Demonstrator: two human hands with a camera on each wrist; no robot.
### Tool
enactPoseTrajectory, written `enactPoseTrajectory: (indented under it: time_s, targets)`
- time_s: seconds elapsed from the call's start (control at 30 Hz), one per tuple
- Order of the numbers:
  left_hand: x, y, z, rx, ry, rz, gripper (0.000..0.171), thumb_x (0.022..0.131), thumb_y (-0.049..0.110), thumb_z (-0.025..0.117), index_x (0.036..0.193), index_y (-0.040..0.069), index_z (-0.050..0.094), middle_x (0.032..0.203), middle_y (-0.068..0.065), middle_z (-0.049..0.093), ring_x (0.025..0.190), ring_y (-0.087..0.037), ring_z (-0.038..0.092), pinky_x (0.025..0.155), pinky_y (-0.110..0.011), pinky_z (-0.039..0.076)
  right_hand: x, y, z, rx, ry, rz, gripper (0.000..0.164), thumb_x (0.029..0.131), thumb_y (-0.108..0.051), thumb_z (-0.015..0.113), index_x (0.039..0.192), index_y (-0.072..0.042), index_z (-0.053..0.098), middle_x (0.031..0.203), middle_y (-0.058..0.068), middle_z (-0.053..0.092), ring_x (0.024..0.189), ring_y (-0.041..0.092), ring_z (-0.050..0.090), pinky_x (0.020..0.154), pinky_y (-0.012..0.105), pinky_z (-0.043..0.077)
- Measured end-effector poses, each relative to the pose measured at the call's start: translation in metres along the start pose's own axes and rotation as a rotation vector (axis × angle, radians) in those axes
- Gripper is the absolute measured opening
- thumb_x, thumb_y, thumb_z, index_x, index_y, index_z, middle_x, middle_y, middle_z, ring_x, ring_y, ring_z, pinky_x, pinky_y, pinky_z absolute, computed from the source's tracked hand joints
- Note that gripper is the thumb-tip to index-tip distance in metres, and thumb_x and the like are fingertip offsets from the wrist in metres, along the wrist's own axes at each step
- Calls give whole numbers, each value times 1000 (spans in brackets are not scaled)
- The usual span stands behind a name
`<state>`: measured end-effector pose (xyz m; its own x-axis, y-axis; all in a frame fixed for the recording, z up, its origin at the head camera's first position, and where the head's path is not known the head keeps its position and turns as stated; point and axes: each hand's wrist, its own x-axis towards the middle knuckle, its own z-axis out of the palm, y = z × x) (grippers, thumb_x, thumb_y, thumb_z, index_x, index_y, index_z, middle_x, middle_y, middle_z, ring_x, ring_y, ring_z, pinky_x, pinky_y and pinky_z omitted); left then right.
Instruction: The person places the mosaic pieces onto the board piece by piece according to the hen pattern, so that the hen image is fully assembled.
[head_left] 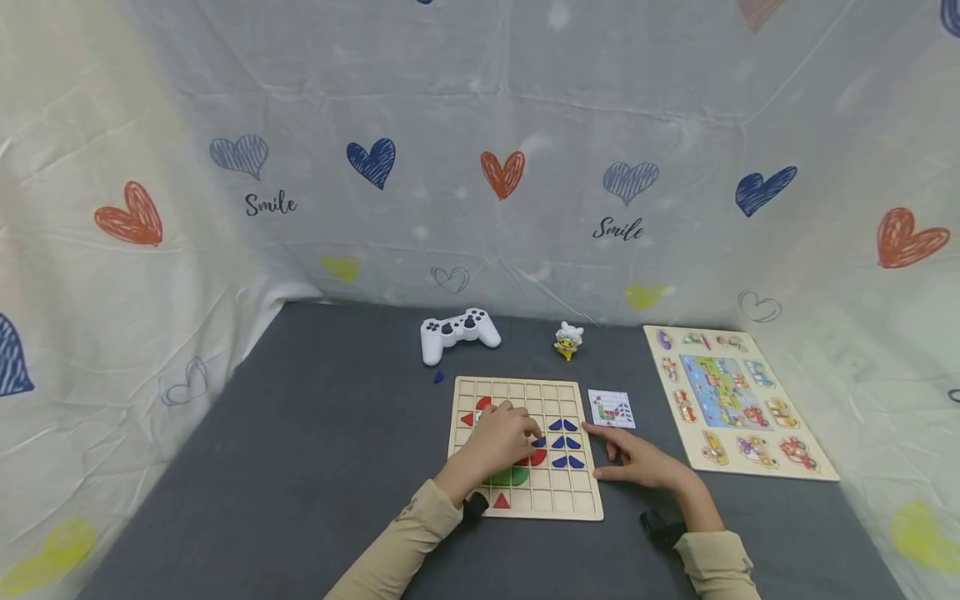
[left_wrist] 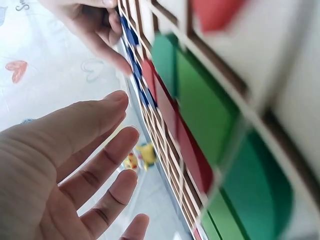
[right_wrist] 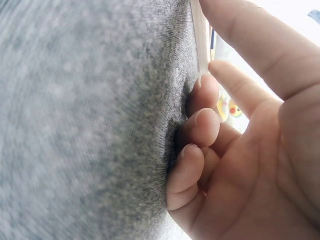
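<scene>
A wooden grid board (head_left: 562, 500) lies on the dark cloth, bearing red, green and blue flat pieces. Over its middle is my left hand (head_left: 495, 437), fingers bent downward, fingertips right at a blue piece (head_left: 538, 442) beside a red piece (head_left: 537, 457). From the left wrist, the left hand's (left_wrist: 75, 165) fingers look loosely spread, with nothing visible between them. Pairs of blue pieces (head_left: 558, 462) sit in the right-hand columns. My right hand (head_left: 637, 458) touches the board's right edge with straight index finger and thumb; its other fingers (right_wrist: 192, 165) curl against the cloth.
Behind the board are a white game controller (head_left: 459, 331), a loose blue piece (head_left: 438, 377) and a small figurine (head_left: 567, 342). A printed pattern card (head_left: 611, 409) lies right of the board. Farther right is a wooden picture puzzle (head_left: 675, 450). Hanging heart-print cloth (head_left: 495, 242) borders the table.
</scene>
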<state>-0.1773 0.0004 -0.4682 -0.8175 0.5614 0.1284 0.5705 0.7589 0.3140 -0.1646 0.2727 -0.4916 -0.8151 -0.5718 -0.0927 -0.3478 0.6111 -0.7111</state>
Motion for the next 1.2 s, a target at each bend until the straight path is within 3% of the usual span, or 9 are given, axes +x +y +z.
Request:
enactPoseTrajectory:
  time_s: [0.2, 0.4, 0.87, 1.2]
  targets:
    - [-9, -25, -7, -16, 35, -34, 13, 81, 22, 70, 94, 23, 73, 90, 7, 64, 85, -14, 51, 84, -45, 39, 0, 0, 0, -4, -5, 18, 71, 82, -28, 71, 141, -6, 38, 83, 8, 43, 60, 6, 34, 53, 21, 33]
    - [-19, -51, -14, 3, 76, -66, 14, 80, 26, 72, 93, 22, 73, 87, 6, 64, 79, -13, 49, 78, -43, 41, 0, 1, 0, -3, -1, 17, 71, 81, -29, 71, 141, -7, 38, 83, 7, 43, 61, 6, 34, 53, 21, 33]
    - [-36, -108, -31, 10, 152, -248, 18, 74, 22, 78, 91, 19, 73, 84, 3, 64, 82, -19, 54, 77, -45, 43, -1, 2, 2, -9, 9, 15, 71, 81, -29, 71, 140, -6, 38, 83, 6, 43, 63, 6, 35, 54, 20, 33]
    - [-38, -139, -37, 29, 130, -321, 20, 75, 23, 77, 94, 18, 72, 87, 0, 65, 83, -22, 54, 72, -45, 43, 0, 4, 2, -5, 2, 32, 72, 81, -31, 71, 141, -8, 38, 83, 5, 42, 62, 7, 35, 54, 21, 33]
